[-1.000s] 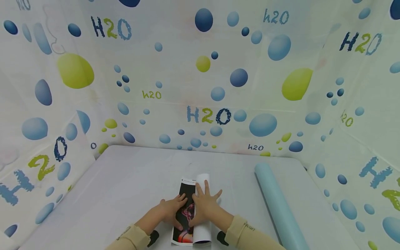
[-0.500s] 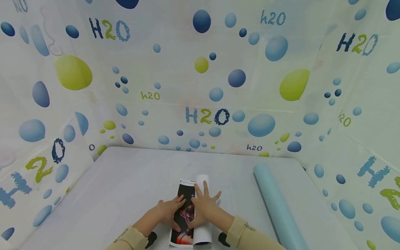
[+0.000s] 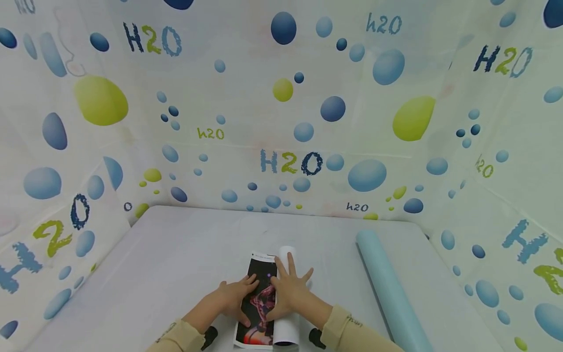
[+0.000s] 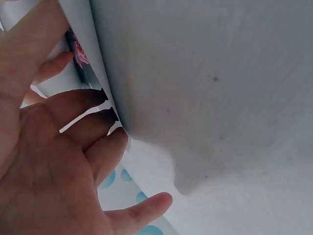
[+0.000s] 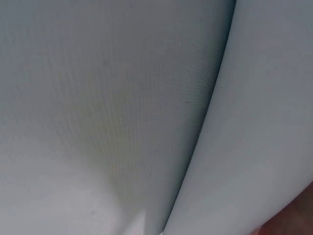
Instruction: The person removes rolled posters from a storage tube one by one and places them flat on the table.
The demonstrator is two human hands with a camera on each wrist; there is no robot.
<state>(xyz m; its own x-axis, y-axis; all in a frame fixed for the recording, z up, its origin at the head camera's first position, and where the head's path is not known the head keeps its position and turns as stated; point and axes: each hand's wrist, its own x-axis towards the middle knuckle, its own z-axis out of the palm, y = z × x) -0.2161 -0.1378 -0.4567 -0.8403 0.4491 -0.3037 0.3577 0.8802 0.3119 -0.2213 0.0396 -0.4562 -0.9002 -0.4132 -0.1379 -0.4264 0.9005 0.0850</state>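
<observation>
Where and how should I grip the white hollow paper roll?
Take the white hollow paper roll around mid-length, probably from the right, with a light, curved hold: its wall is round, and the dark printed paper sheet runs along its left side. The right hand rests there, spread.

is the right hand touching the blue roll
Apart. In the head view, a stretch of white table shows between the right hand and the blue roll.

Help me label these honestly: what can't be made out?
Head: printed picture, partly under the left hand.
Head: white roll, partly under the right hand.
Head: lettering on the top strip, too small.
Head: light-blue roll, near end cut by bottom edge.
Right wrist: most of the right hand, cut by the edge.
</observation>
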